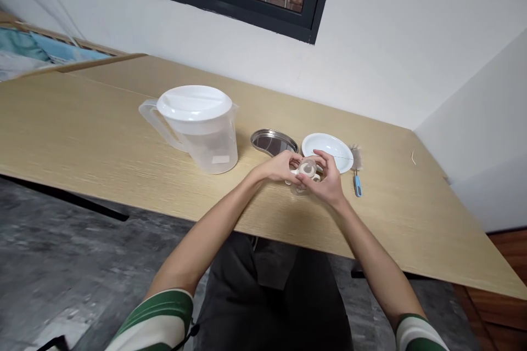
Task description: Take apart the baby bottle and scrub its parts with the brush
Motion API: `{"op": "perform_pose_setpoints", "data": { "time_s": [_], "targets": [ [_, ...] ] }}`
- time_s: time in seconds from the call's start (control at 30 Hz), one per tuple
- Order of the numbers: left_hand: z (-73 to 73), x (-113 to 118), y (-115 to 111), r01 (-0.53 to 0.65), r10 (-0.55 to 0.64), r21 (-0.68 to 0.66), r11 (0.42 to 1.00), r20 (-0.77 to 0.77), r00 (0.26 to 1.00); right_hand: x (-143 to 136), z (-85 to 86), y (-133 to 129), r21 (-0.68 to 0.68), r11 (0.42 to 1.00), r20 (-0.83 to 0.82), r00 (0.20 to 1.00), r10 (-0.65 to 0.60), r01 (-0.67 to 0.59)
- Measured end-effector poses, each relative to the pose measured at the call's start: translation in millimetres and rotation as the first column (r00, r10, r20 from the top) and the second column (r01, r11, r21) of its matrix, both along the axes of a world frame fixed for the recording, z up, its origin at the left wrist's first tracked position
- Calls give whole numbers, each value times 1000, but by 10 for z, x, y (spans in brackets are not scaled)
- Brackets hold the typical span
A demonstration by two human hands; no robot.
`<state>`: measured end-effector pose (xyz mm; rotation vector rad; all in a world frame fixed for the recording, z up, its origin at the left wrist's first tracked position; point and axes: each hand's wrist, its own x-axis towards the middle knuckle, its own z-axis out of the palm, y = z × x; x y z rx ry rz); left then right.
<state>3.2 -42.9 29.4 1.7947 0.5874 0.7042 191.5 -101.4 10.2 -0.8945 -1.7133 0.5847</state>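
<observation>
Bottle (pixel 307 168), clear with white handles, just right of frame centre, between 2 hands: left hand (pixel 280 168) fingers clamped on its left, right hand (pixel 330 182) fingers on its right; neither nearer, long axis unclear.

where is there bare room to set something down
Bare tabletop: left of the pitcher, and between the brush and the tabletop's right edge, bar a small pale strip. Crowded: around tray, dish, left hand and right hand.

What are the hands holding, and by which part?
A small clear-and-white object, held at its sides: left hand on the left, right hand on the right.
</observation>
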Motion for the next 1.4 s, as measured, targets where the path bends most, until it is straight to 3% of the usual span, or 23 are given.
{"op": "perform_pose_setpoints", "data": {
  "time_s": [0.17,0.27,0.33,0.43,0.57,0.67,0.83,1.0,1.4],
  "targets": [
    [19,0,-22,4,-3,0,1000,-34,999,12,44,11,-107,988,-158,983,96,-113],
    [42,3,-40,-5,4,-32,999,-32,999,8,90,-5,-98,988,-280,956,87,-119],
    [47,6,-42,-29,28,-47,998,-29,999,53,115,23,-56,998,-335,942,19,-40],
    [38,6,-32,-41,38,-75,996,-40,999,237,116,136,10,982,-358,917,-174,190],
    [42,-3,-28,-36,30,-103,994,-58,998,587,61,285,29,885,-201,870,-451,465],
    [77,-8,-49,-56,51,-65,996,-85,995,736,13,318,92,838,14,840,-542,538],
    [125,-4,-76,-82,78,-24,996,-132,988,683,-55,327,-11,871,242,846,-474,491],
    [120,-7,-75,-88,86,-8,996,-145,986,625,-103,353,2,872,314,828,-465,490],
    [129,-1,-91,-74,73,-3,997,-147,986,549,-95,344,-40,767,533,663,-526,640]
  ]
}}
